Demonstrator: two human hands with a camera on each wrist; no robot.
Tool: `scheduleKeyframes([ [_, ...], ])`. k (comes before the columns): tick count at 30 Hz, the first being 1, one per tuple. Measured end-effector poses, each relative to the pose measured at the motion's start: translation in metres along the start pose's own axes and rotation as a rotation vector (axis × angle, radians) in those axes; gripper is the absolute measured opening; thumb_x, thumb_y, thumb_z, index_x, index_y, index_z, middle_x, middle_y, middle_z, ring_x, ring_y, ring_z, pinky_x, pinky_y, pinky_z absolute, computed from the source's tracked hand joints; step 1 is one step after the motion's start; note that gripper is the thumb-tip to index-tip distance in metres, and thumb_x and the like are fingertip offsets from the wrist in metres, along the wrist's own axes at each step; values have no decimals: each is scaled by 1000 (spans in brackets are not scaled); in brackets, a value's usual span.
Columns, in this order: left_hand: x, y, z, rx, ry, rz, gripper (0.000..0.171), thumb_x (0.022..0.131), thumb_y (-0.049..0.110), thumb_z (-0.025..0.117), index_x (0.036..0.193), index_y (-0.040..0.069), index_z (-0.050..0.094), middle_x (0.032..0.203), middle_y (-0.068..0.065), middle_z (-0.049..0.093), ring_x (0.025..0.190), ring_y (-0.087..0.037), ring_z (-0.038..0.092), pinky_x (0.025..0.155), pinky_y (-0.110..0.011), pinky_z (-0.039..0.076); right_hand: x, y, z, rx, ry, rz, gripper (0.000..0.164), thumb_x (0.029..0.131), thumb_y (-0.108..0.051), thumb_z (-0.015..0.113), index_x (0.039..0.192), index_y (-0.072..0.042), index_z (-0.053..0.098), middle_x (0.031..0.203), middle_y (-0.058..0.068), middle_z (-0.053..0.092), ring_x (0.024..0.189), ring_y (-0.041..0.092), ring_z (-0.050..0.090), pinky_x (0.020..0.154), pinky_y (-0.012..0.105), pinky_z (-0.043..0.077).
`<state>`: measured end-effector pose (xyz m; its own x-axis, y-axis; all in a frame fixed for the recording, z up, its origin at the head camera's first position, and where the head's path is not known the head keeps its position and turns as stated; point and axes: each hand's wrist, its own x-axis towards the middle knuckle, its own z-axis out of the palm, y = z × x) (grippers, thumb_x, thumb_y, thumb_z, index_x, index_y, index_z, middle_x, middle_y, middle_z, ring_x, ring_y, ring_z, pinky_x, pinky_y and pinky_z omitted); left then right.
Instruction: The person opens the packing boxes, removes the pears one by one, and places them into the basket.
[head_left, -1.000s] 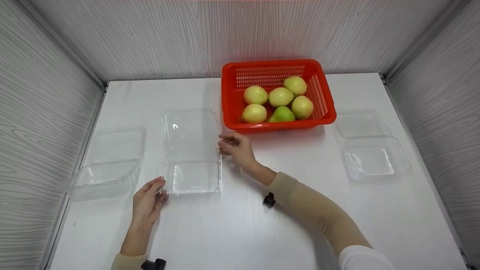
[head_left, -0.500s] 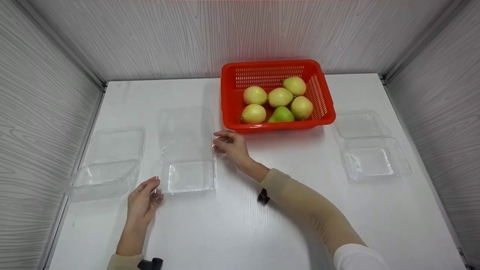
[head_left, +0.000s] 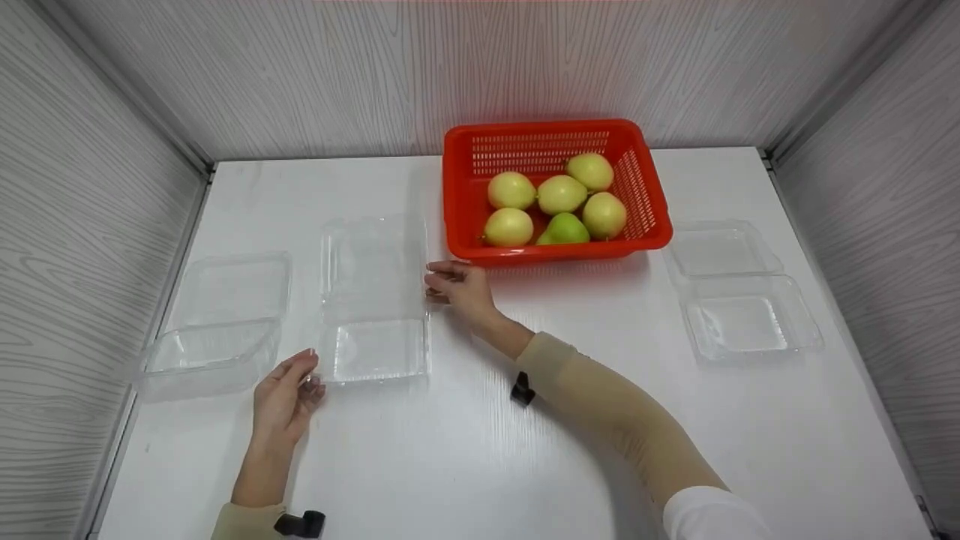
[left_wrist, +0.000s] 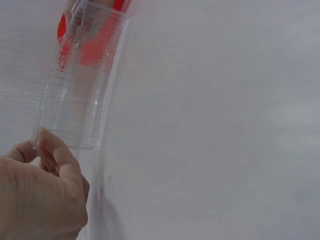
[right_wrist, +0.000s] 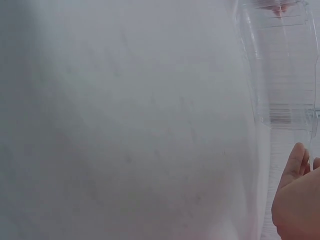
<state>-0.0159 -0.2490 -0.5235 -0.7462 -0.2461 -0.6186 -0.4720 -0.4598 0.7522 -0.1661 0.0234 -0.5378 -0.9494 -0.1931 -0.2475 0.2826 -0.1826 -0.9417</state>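
A clear plastic clamshell container (head_left: 379,349) stands with its lid folded back, left of the table's middle. My left hand (head_left: 281,405) pinches its near left corner between thumb and fingers. In the left wrist view the same hand (left_wrist: 45,195) grips the rim of the container (left_wrist: 75,100). At the right edge, close to the hinge, my right hand (head_left: 466,296) pinches the plastic. The right wrist view shows the right hand (right_wrist: 297,200) at the edge of the container (right_wrist: 285,65), with some fingers hidden.
A red basket (head_left: 559,253) holding several pale green pears (head_left: 562,194) stands at the back. Another unfolded clear container (head_left: 214,349) is at the left edge of the white table (head_left: 465,465), and one more clear container (head_left: 739,322) is on the right.
Both hands have shifted the middle container a little to the left, mostly in the first half second. The basket and the other containers stay where they were.
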Motion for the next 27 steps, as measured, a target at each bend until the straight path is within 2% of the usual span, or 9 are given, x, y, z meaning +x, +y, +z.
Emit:
scheduleKeyframes([
  [8, 1, 0, 1, 5, 34, 10, 24, 98, 16, 75, 120, 11, 67, 98, 9, 70, 73, -3, 62, 73, -17, 60, 4, 5, -1, 10, -3, 16, 27, 97, 3, 69, 123, 13, 69, 84, 0, 69, 73, 11, 72, 76, 31, 69],
  [15, 0, 2, -1, -28, 26, 2, 10, 99, 14, 74, 108, 15, 72, 95, 9, 72, 71, -4, 62, 71, -17, 60, 4, 6, 0, 19, 13, 46, 26, 97, 1, 71, 120, 13, 70, 85, 1, 72, 72, 11, 72, 76, 30, 69],
  [23, 0, 1, -1, -44, 23, 9, 16, 100, 15, 74, 115, 11, 71, 100, 7, 70, 73, -6, 63, 72, -18, 60, 4, 7, -1, -11, 35, 64, 26, 96, -2, 72, 118, 12, 71, 90, 7, 75, 73, 13, 72, 77, 31, 69],
  [27, -2, 3, -1, -35, 21, 12, 19, 100, 17, 74, 117, 10, 71, 99, 9, 68, 76, -5, 63, 77, -17, 61, 4, 8, -1, -30, 37, 71, 25, 97, -3, 72, 117, 12, 72, 88, 5, 74, 73, 12, 71, 74, 28, 68],
])
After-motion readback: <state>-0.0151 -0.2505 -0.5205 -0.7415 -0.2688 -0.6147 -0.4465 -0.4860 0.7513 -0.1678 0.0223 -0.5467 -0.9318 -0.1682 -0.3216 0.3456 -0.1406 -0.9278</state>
